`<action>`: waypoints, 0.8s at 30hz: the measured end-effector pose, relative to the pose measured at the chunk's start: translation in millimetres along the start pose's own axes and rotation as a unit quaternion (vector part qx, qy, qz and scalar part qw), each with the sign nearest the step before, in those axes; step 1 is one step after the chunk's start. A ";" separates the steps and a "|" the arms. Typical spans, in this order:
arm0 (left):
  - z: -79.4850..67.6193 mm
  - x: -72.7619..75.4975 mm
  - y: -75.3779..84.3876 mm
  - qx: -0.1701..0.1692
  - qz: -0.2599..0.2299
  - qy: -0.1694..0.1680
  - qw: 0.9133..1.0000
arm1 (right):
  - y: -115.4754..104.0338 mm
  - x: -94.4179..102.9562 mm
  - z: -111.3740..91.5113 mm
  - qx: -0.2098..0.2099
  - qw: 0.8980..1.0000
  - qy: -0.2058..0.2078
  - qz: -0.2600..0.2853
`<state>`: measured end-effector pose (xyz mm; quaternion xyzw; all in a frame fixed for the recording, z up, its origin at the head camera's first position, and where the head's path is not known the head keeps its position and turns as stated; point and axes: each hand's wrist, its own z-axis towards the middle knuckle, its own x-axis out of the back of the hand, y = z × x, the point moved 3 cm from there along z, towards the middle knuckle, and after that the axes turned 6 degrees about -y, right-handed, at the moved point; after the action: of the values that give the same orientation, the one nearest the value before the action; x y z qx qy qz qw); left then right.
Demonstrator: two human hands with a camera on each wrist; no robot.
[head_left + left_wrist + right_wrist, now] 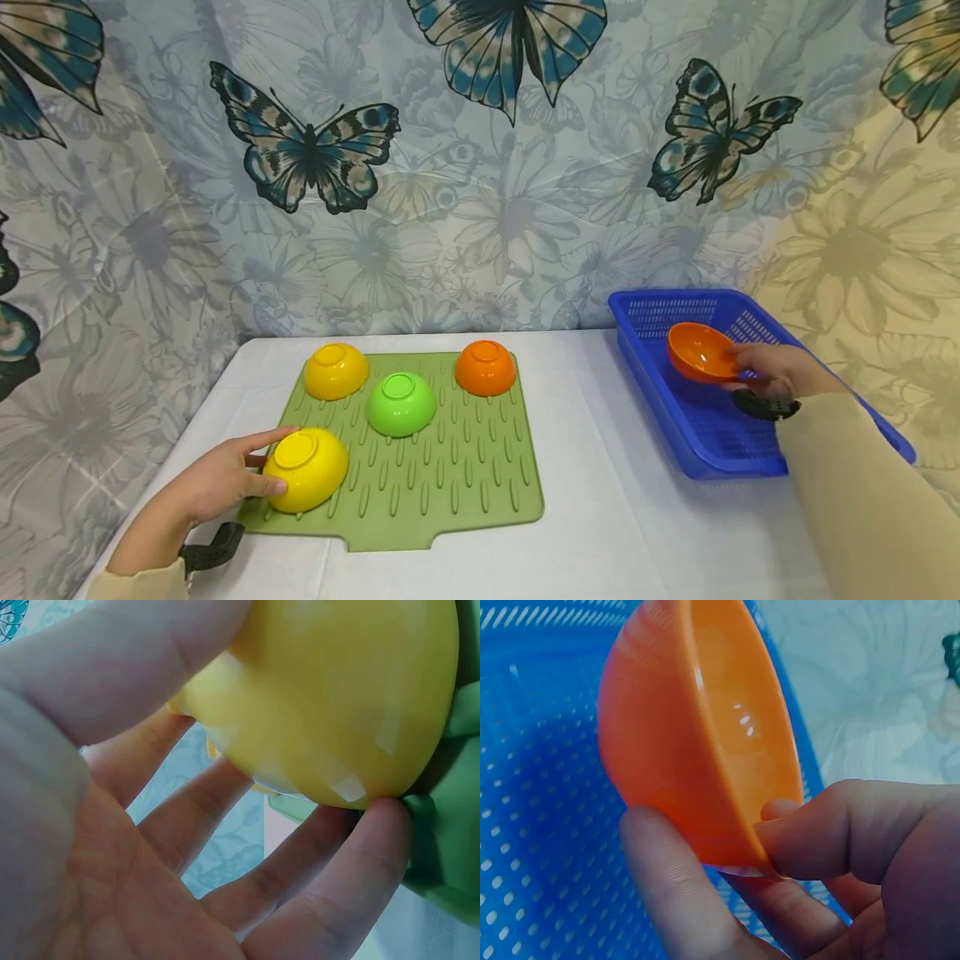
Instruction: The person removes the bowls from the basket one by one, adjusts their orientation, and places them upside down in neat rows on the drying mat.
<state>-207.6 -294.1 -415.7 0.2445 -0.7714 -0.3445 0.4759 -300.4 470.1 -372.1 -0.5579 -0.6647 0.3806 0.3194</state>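
Observation:
An upturned yellow bowl (306, 471) sits at the near left corner of the green drying mat (480, 500). My left hand (217, 482) grips it from the left; in the left wrist view the thumb lies along one side of the yellow bowl (337, 697) and fingertips touch the other. At the right, my right hand (780, 371) holds an orange bowl (693, 354) inside the blue basket (660, 417). The right wrist view shows this orange bowl (660, 742) tilted, its rim pinched between thumb and fingers, over the basket's perforated floor.
Upside down on the mat are another yellow bowl (336, 372), a green bowl (401, 405) and a second orange bowl (486, 368). A white cloth (585, 467) covers the table. Behind it hangs a butterfly-patterned curtain (517, 208).

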 end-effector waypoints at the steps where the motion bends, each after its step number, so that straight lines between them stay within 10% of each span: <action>1: 0.1 0.1 0.2 -0.001 0.001 -0.001 1.000 | -2.0 -2.2 -1.5 0.011 1.000 0.001 -0.001; 24: -0.5 0.7 1.9 0.002 0.002 -0.002 1.000 | -32.9 -81.1 -62.0 0.137 0.989 -0.021 -0.046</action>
<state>-207.5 -293.5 -413.7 0.2431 -0.7735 -0.3422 0.4748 -250.1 396.5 -312.3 -0.4698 -0.6376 0.4649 0.3958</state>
